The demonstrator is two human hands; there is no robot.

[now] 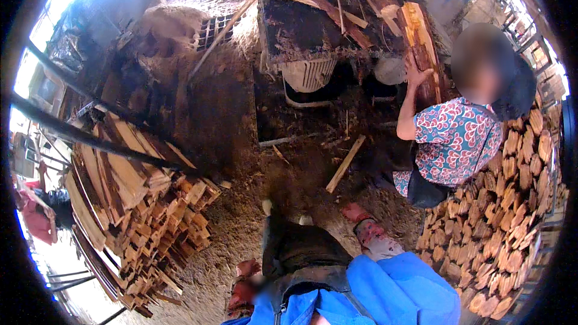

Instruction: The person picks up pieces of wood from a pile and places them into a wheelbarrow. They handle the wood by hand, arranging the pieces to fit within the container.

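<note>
My right hand (356, 212), in a red glove, hangs in front of me above the dusty floor. Its fingers look loosely stretched, and nothing shows in them. On the other side, my left hand (247, 268), also gloved in red, is low beside my dark apron (310, 247); its fingers are too unclear to read. A loose wooden strip (345, 164) lies on the ground ahead of my right hand, apart from it. At the far right, a co-worker's hand (415, 72) rests against a thick slab of timber (419, 30) that lies on a dark work table (295, 27).
Stacked wood strips (171, 222) stand to my left, behind a dark metal bar (90, 138). A tall pile of split wood (487, 222) lines the right, beside the co-worker (457, 138). A long pole (241, 12) leans by the table. Sawdust (211, 265) covers the floor.
</note>
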